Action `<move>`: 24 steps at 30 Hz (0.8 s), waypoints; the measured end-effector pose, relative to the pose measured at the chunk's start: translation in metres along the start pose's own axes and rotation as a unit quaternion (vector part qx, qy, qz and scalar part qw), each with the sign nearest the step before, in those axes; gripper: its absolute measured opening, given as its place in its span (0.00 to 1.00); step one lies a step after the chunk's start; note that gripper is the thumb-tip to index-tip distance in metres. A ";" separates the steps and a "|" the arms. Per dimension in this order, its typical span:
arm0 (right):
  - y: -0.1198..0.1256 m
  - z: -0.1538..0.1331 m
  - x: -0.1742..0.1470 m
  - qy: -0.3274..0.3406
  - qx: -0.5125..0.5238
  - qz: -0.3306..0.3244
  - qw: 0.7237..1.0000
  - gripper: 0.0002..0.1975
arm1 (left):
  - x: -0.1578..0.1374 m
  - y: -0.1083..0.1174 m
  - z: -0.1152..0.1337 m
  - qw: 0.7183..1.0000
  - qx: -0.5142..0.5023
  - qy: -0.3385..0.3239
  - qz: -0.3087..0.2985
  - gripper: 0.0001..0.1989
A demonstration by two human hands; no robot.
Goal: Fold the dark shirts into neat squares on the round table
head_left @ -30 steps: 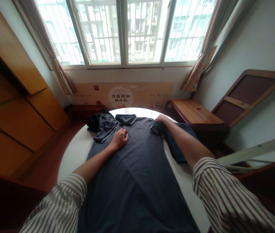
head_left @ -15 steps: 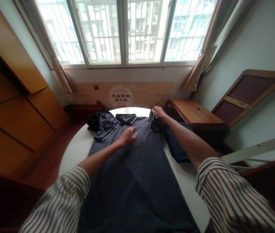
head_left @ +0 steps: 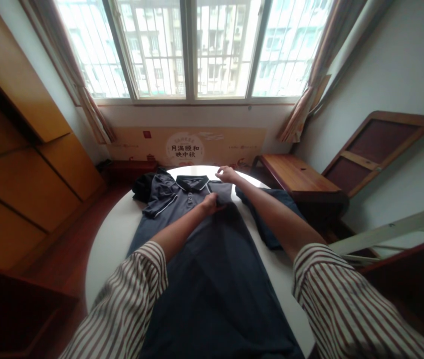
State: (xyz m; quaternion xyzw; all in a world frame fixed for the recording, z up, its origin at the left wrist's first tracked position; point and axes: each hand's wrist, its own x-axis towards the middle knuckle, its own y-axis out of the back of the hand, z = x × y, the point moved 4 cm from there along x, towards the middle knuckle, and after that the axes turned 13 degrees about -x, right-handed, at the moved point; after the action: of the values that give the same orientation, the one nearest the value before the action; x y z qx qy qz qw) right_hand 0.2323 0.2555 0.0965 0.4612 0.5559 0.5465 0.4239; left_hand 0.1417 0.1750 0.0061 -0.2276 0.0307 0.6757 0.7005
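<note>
Room of a home, indicated by curtains [head_left: 297, 117] beside a barred window [head_left: 221, 50], top centre, and wooden cabinets [head_left: 13, 199], left.

Shirt [head_left: 212, 289] on the table [head_left: 103, 254], its collar [head_left: 182, 184] toward the window [head_left: 219, 55], a bundle of cloth [head_left: 140, 188] at the left beside the sleeve [head_left: 159, 199], another garment [head_left: 268, 237] at the table's right, a bench [head_left: 298, 172] behind it, a cabinet [head_left: 13, 194] at far left, a banner [head_left: 137, 142] below the window

Arms [head_left: 182, 230] outstretched, left hand [head_left: 209, 203] nearer, right hand [head_left: 227, 174] beyond
</note>
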 end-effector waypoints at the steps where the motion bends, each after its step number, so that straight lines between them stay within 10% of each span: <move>1: -0.006 0.005 0.000 -0.005 -0.008 -0.017 1.000 0.16 | -0.001 0.004 -0.002 1.000 0.018 0.016 -0.003 0.06; 12: -0.043 0.045 0.016 -0.032 -0.029 -0.173 0.984 0.18 | 0.021 0.026 0.004 0.944 0.320 -0.075 0.033 0.04; 24: -0.044 0.045 0.023 -0.036 -0.072 -0.017 0.997 0.19 | 0.023 0.085 0.073 0.814 0.529 -0.194 0.142 0.18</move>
State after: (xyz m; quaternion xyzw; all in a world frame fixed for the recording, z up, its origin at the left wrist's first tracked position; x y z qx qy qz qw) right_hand 0.2688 0.2884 0.0514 0.4394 0.5070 0.5611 0.4848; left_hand 0.0424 0.2213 0.0395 0.3210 0.2785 0.6775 0.6003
